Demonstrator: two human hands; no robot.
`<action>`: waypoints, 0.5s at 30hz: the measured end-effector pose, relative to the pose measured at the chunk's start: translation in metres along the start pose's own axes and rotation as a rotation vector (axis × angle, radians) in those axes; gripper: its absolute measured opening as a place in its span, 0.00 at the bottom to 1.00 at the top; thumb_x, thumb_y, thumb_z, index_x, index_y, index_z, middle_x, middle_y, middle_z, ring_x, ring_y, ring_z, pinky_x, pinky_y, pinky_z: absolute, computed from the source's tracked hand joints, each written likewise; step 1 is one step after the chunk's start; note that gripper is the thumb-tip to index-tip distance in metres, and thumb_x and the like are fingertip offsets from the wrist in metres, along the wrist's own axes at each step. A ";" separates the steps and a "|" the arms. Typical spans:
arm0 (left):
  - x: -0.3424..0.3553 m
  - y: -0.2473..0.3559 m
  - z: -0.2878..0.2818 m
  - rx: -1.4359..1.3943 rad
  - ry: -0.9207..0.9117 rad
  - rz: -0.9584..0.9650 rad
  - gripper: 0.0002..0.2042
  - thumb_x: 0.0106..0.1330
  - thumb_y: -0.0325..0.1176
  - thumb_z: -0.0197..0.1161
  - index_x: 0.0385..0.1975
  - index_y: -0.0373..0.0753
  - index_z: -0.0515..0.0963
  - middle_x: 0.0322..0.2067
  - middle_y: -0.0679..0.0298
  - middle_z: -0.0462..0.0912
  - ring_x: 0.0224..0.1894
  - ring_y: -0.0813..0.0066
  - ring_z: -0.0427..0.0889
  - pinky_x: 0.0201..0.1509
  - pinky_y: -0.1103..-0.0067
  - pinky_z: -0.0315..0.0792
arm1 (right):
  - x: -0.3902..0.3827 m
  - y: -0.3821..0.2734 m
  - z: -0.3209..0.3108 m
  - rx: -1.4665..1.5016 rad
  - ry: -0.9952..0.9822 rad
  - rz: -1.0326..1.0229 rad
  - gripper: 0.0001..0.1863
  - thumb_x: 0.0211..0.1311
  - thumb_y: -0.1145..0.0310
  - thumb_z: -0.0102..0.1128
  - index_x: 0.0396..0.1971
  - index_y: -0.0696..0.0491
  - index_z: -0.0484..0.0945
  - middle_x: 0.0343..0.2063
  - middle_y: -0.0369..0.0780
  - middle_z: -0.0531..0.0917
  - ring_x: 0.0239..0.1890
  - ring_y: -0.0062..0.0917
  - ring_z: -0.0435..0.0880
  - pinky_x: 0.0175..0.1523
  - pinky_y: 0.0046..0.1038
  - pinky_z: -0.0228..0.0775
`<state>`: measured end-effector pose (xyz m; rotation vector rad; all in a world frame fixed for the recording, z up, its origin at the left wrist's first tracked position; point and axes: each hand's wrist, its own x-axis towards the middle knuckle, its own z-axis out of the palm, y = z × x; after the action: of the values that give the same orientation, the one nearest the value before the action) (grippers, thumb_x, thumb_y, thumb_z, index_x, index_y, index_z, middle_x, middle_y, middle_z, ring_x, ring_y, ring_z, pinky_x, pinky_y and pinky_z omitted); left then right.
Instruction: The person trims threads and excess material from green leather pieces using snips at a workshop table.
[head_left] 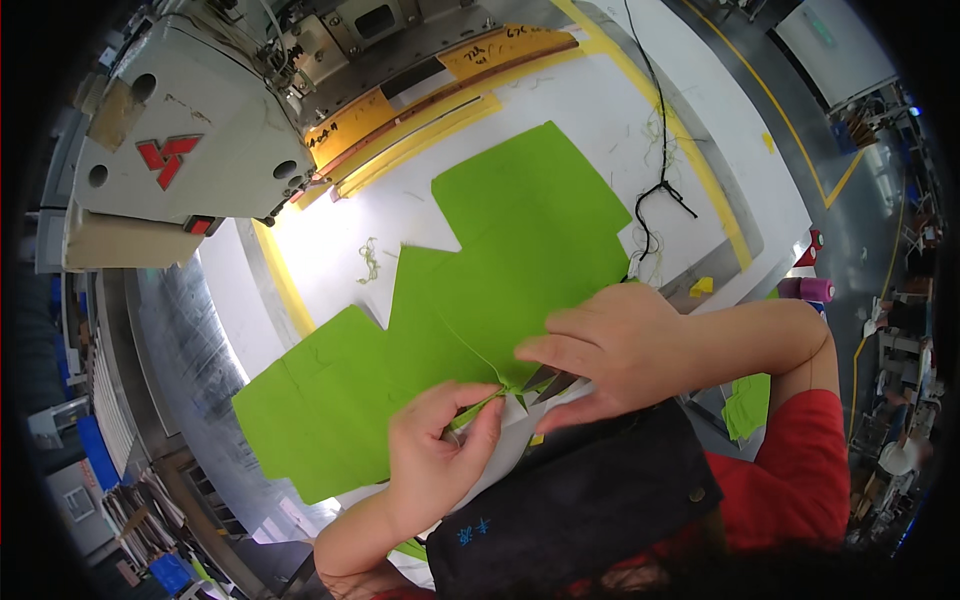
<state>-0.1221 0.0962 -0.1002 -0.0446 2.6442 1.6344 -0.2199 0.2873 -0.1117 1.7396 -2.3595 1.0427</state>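
A bright green cut piece of fabric [510, 270] with notched edges lies over the white work surface. At its near edge, my left hand [442, 440] pinches a fold of the green fabric between thumb and fingers. My right hand [620, 350] is closed round small thread snips [552, 384], whose blades point left at the pinched edge, close to my left fingertips. A pale green thread [470, 347] runs over the cloth to that spot. The snips' handles are mostly hidden inside my right hand.
A sewing machine head [190, 130] stands at the upper left, by an orange guide strip [350, 130]. Loose thread scraps [370, 262] and a black cord [650, 205] lie on the white surface. Purple thread spools [808, 289] stand at the right edge. More green fabric [747, 405] hangs below my right forearm.
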 end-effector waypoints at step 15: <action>-0.003 0.010 0.002 0.078 -0.012 0.061 0.04 0.49 0.23 0.63 0.25 0.36 0.76 0.19 0.60 0.77 0.21 0.72 0.77 0.26 0.82 0.70 | -0.004 -0.027 -0.013 -0.335 -0.165 -0.007 0.13 0.50 0.62 0.59 0.30 0.55 0.74 0.20 0.33 0.68 0.16 0.18 0.68 0.20 0.19 0.58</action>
<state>-0.1196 0.1020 -0.0923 0.0488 2.7237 1.5408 -0.1995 0.2936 -0.0898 1.7604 -2.4411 0.4786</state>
